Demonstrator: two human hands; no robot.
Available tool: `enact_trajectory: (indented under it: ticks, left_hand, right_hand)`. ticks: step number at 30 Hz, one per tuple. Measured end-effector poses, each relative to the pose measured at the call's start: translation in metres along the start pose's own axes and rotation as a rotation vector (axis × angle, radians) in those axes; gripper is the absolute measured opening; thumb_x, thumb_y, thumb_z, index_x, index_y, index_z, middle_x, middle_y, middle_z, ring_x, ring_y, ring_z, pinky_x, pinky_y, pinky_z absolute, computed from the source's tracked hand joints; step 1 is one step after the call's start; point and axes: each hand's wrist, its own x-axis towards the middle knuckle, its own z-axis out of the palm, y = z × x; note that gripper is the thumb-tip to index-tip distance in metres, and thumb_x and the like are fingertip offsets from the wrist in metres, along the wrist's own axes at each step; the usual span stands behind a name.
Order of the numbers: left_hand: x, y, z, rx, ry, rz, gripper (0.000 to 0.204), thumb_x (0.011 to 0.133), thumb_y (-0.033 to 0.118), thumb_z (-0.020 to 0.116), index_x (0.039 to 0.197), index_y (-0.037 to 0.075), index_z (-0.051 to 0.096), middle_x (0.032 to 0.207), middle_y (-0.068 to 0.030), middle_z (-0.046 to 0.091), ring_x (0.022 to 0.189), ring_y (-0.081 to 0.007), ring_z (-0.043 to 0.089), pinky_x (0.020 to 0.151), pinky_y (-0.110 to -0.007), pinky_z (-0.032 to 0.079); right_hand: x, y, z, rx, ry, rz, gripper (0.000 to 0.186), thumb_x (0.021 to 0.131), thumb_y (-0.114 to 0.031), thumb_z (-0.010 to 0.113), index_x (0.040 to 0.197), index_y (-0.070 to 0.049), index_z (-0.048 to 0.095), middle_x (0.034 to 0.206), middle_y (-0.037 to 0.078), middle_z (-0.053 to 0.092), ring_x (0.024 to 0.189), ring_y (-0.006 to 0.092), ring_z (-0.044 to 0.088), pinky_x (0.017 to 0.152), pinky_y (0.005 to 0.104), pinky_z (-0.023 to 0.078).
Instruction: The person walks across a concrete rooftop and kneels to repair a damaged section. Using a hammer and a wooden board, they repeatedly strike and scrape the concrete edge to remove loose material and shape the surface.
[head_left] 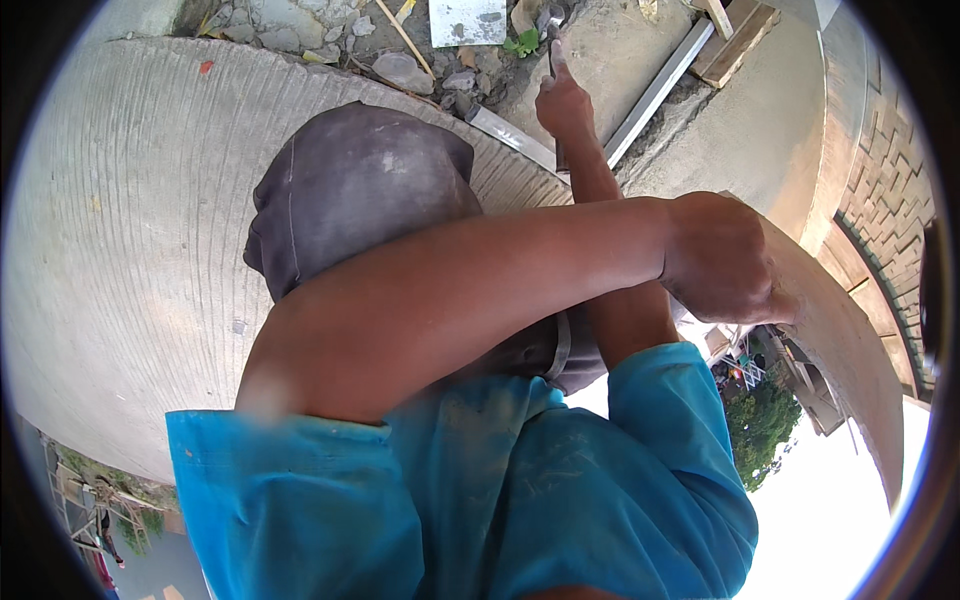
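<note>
Gripping a slim grey metal hand tool (551,30) just left of the long silver metal bar (660,95) with the right hand (566,108). Jagged grey rubble (402,72) crowds further left of the bar; flat grey concrete (740,140) gives room right. Curled left hand (718,258) is nearside, can't tell if holding.

The person's left arm (450,295) crosses in front of the body, above the right arm (635,325), with the left hand (717,258) bent at the wrist and partly curled. The right hand (567,108) reaches forward, closed, one finger (559,62) stretched ahead.
</note>
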Motion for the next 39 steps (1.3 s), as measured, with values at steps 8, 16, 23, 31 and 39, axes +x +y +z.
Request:
enact_trajectory:
  ticks: [8,16,23,31,39]
  left_hand:
    - [0.000,0.001,-0.004,0.034,-0.117,0.007,0.015,0.097,0.024,0.042,0.104,0.014,0.051,0.068,-0.0076,0.066,0.071,-0.0311,0.070,0.056,-0.045,0.055]
    - [-0.001,0.001,-0.005,0.032,-0.124,0.016,0.020,0.099,0.027,0.039,0.110,0.015,0.051,0.074,-0.0103,0.067,0.078,-0.0331,0.070,0.064,-0.048,0.056]
    - [0.002,-0.009,-0.004,-0.014,-0.149,-0.006,0.019,0.098,0.028,0.040,0.106,0.015,0.052,0.071,-0.0105,0.066,0.074,-0.0332,0.070,0.057,-0.049,0.056]
    - [0.000,-0.011,0.026,-0.079,0.112,0.086,0.018,0.099,0.027,0.041,0.106,0.014,0.052,0.067,-0.0100,0.065,0.072,-0.0327,0.071,0.056,-0.048,0.056]
    - [0.002,-0.007,0.016,-0.020,-0.012,0.014,0.018,0.097,0.027,0.043,0.105,0.015,0.054,0.064,-0.0083,0.064,0.069,-0.0289,0.071,0.053,-0.047,0.055]
  right_hand:
    - [0.002,-0.014,-0.003,0.040,0.263,-0.096,0.061,0.099,-0.022,0.047,0.155,-0.026,0.024,0.094,0.026,0.070,0.085,0.0479,0.067,0.077,0.0532,0.052]
    - [-0.015,-0.026,-0.025,0.173,0.258,-0.080,0.063,0.097,-0.019,0.048,0.155,-0.028,0.023,0.097,0.027,0.068,0.087,0.0455,0.066,0.078,0.0522,0.051]
    - [-0.017,0.003,-0.007,0.020,-0.002,-0.012,0.062,0.097,-0.020,0.048,0.154,-0.024,0.024,0.096,0.025,0.069,0.091,0.0414,0.067,0.084,0.0507,0.051]
    - [-0.027,0.021,0.017,0.050,-0.105,0.000,0.062,0.098,-0.021,0.046,0.156,-0.025,0.024,0.094,0.030,0.068,0.088,0.0476,0.066,0.080,0.0518,0.051]
    - [-0.045,-0.017,-0.005,0.092,0.293,-0.115,0.064,0.096,-0.016,0.050,0.155,-0.024,0.026,0.090,0.023,0.069,0.083,0.0441,0.066,0.076,0.0524,0.052]
